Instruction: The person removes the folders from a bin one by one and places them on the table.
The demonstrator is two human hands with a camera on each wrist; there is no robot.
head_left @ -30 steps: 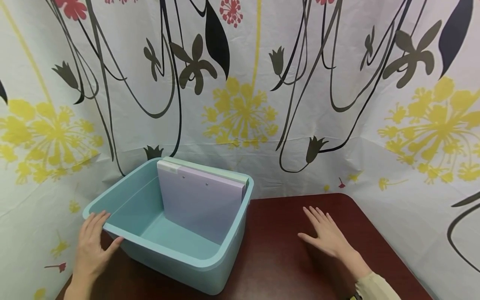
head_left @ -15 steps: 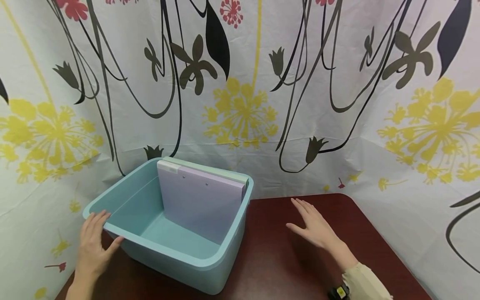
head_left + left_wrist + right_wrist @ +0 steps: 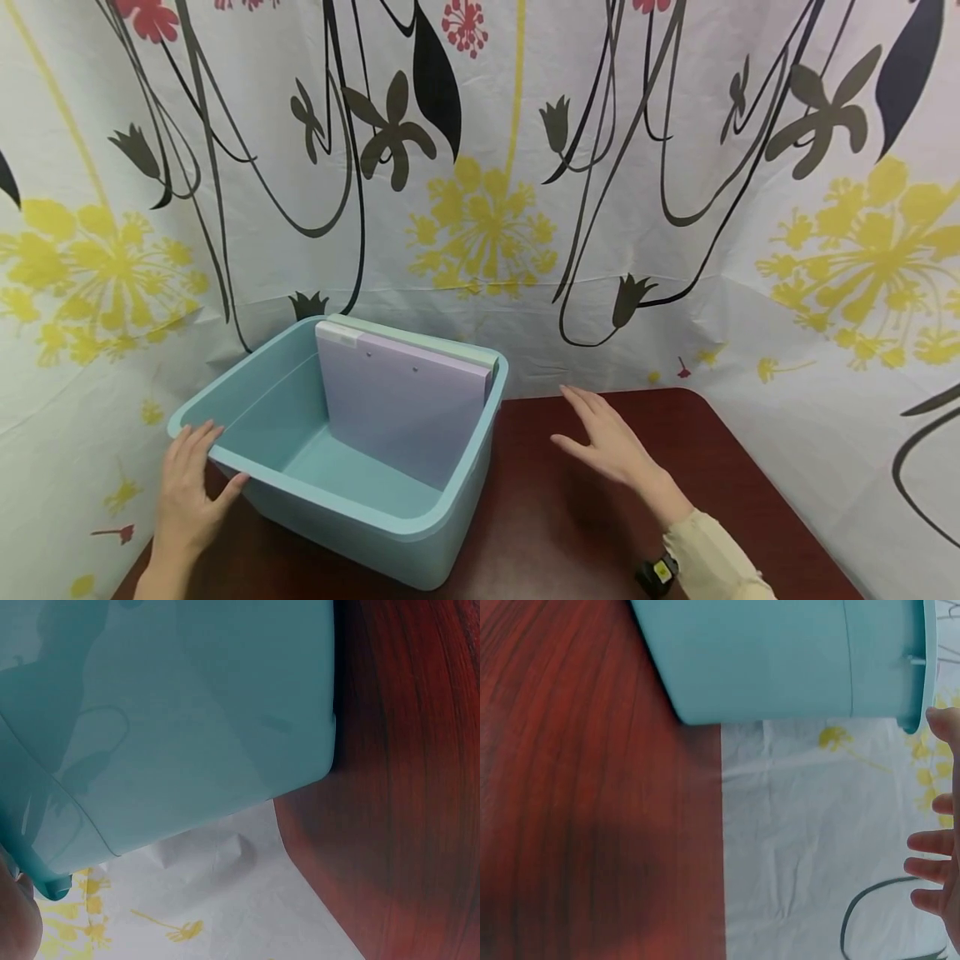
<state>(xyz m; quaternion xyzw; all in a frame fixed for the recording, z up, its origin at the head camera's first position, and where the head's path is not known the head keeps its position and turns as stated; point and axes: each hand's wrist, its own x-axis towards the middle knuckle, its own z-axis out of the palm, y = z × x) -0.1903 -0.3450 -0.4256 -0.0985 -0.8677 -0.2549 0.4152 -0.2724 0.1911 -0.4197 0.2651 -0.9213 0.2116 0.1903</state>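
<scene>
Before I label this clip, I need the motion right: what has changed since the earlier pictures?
The right hand moved left and forward over the table, nearer the blue bin. It took hold of nothing. Unchanged: the left hand at the rim, the bin, and the purple folder inside.

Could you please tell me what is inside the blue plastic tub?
The blue rectangular plastic tub holds a flat lilac folder on edge, with a flat pale green folder behind. The lilac one hides most of it.
</scene>
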